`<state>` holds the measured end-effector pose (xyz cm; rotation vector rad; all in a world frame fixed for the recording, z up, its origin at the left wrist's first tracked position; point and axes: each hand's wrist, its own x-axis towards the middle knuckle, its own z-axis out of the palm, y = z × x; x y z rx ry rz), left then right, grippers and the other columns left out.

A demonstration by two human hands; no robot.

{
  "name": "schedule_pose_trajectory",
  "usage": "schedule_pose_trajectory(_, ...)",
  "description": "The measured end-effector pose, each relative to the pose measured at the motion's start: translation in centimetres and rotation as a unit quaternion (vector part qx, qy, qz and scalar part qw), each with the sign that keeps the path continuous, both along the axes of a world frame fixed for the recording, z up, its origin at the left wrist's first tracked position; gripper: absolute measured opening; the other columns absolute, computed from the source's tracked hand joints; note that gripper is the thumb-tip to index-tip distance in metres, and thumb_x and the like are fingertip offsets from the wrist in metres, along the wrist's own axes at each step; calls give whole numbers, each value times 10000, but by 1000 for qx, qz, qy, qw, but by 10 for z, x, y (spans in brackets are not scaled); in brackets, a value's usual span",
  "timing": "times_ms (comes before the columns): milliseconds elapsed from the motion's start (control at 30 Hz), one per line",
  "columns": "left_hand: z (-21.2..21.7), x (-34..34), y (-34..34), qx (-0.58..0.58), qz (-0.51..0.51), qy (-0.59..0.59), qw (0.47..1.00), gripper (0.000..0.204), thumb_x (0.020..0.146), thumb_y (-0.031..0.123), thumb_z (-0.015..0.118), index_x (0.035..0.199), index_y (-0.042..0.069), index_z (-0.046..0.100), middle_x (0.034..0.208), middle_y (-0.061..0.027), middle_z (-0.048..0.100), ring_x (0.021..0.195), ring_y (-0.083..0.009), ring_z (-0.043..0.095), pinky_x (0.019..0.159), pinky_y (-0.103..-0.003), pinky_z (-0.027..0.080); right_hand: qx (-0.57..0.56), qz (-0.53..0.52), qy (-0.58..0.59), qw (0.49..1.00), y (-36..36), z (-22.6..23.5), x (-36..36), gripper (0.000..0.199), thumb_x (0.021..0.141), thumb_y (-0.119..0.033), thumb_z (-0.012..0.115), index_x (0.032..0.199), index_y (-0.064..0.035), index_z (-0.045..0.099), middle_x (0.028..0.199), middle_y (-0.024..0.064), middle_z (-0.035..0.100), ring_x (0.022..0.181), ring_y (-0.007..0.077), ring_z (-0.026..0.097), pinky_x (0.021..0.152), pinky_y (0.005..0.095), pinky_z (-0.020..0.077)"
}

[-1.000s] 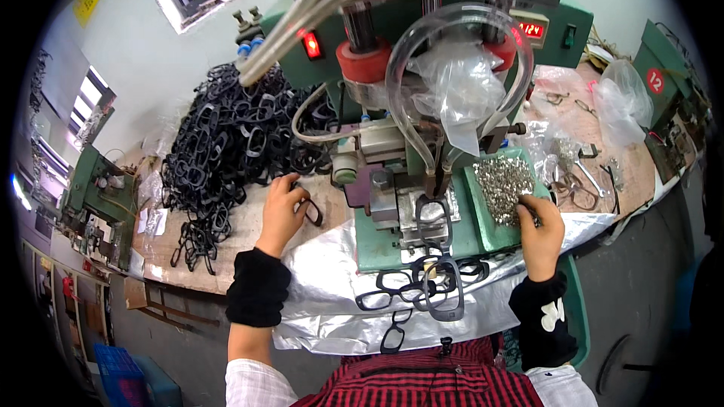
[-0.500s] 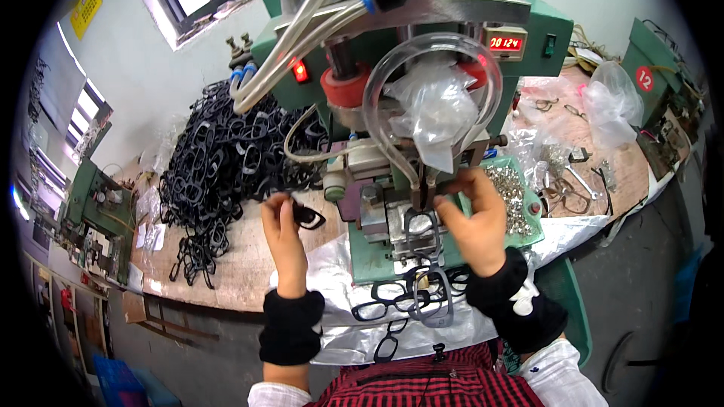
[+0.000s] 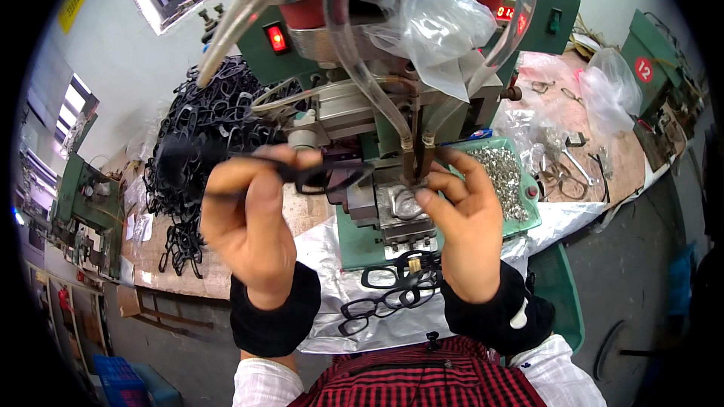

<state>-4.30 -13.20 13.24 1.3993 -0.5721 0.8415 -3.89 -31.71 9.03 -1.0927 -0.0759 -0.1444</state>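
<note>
My left hand (image 3: 253,230) is raised to the left of the press, its fingers closed on a black eyeglass frame (image 3: 296,174). Motion smears the far end of that frame. At the green press (image 3: 305,68), my right hand (image 3: 471,234) has thumb and fingers drawn together beside the metal nozzle tips (image 3: 417,162). Whether a small part sits between those fingertips is hidden. Just below the nozzles lies the metal fixture (image 3: 405,202), with no eyeglass frame visible on it. Several black eyeglass frames (image 3: 381,305) rest on silver foil in front of the press.
A large heap of black eyeglass frames (image 3: 226,117) covers the table at left. Right of the press stands a green tray (image 3: 532,220) of small metal parts. Farther right lie a wrench (image 3: 579,167) and plastic bags (image 3: 612,94). Clear tubes (image 3: 362,83) hang over the fixture.
My left hand has lifted its eyeglass frame up toward the press. The eyeglass frame formerly at the fixture is gone from there. My right hand stays by the nozzles; the view has shifted closer.
</note>
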Motion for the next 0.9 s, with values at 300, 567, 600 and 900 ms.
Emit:
schedule_pose_trajectory(300, -56, -3, -37, 400, 3, -159, 902, 295, 719, 117, 729, 1012, 101, 705, 1089, -64, 678, 813, -241, 618, 846, -454, 558, -671, -196, -119, 705, -104, -71, 43, 266, 748, -124, 730, 996, -35, 695, 1219, 224, 597, 1190, 409, 527, 1006, 469, 428)
schedule_pose_trajectory(567, -70, -2, -36, 365, 20, -170, 915, 280, 691, 130, 734, 967, 81, 740, 1058, -69, 698, 740, -232, 580, 807, -437, 544, -644, -253, -158, 704, -116, -102, 47, 122, 733, -88, 727, 840, -51, 681, 1200, 215, 599, 1213, 403, 512, 996, 445, 423)
schedule_pose_trajectory(600, -72, -3, -35, 365, 14, -163, 917, 283, 702, 121, 727, 981, 74, 732, 1077, -70, 692, 767, -233, 577, 833, -444, 545, -643, -256, -170, 702, -116, -102, 48, 115, 739, -78, 717, 837, -41, 667, 1196, 215, 599, 1211, 405, 512, 1001, 443, 419)
schedule_pose_trajectory(900, -124, -49, -7, 226, 270, -7, 936, 365, 764, 38, 721, 1120, 59, 643, 1236, -152, 618, 1072, -328, 608, 1004, -460, 433, -604, -283, -177, 724, -127, -118, 44, 134, 859, -42, 588, 976, 22, 599, 905, 148, 623, 850, 310, 583, 769, 388, 456)
